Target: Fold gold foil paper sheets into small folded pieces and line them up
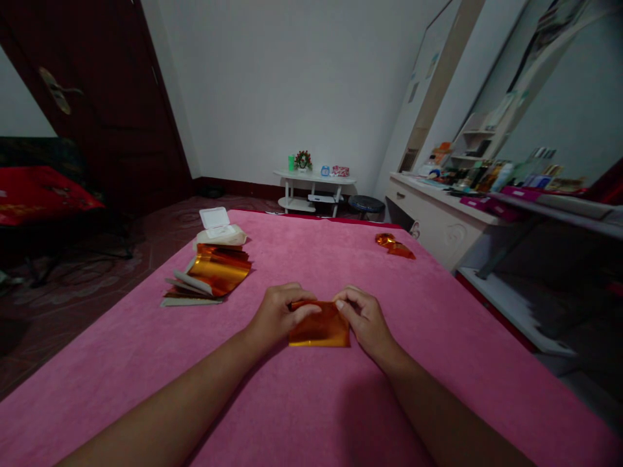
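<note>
Both hands closed on one orange foil sheet (324, 332), mid-bench.

Bench (302, 253): pink cover, carries everything in use. Stack of foil (224, 269), shiny orange with greyish paper layers, lies on its left side, away from the hands. Left hand (277, 312) grips the sheet's far left part, thumb on top, fingers at the far edge. Right hand (366, 316) pinches the far right corner, thumb against the fingers. Sheet sits between them, shiny strip along its near edge. Looks like a far-edge fold or roll being worked, though the dim light and fingers make that hard to confirm. Doing it well, I'd judge: both thumbs level, even light pressure, side edges lined up before creasing; uneven pull would skew thin foil. White open case (214, 218) past the stack, lid up. Shaped foil pieces (400, 250) at far right, smallest, well apart from the hands.
</note>
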The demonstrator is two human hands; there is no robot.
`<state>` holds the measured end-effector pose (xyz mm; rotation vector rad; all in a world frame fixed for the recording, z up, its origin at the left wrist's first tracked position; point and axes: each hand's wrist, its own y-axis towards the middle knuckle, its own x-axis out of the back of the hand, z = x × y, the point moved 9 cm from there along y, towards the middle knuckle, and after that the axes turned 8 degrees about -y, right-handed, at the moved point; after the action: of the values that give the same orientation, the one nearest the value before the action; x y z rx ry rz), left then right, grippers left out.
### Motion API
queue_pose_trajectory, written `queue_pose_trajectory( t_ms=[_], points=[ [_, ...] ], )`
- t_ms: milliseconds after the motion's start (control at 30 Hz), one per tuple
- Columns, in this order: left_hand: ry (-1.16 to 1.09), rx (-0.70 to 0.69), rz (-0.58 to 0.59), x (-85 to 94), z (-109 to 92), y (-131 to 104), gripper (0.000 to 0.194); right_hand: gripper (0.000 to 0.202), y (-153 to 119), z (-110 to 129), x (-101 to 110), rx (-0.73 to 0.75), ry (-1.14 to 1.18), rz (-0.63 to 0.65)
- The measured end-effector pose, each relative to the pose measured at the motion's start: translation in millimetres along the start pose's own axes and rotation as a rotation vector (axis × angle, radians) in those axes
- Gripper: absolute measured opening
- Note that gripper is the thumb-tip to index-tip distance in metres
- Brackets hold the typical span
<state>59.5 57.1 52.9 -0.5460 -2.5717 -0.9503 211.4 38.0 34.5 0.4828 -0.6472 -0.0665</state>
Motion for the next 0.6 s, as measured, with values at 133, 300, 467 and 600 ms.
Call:
queue_pose_trajectory(
  t_ms=[133,300,467,600],
  points=[
    [-0.115,0.091,0.001,-1.1,5.1,1.2,0.012,0.017,0.6,2.5,0.1,0.033,-0.023,-0.006],
    [-0.143,0.158,-0.006,-3.1,11.5,-0.4,0.014,0.016,1.2,6.6,0.5,0.058,-0.056,-0.007],
    [-0.167,0.138,0.022,-7.7,6.4,0.6,0.017,0.009,-0.6,23.0,-0.8,0.147,-0.209,-0.027],
    [-0.163,0.111,0.010,-9.0,-0.2,-0.4,0.015,0.010,-2.0,38.3,-2.3,0.232,-0.258,-0.053]
  ],
)
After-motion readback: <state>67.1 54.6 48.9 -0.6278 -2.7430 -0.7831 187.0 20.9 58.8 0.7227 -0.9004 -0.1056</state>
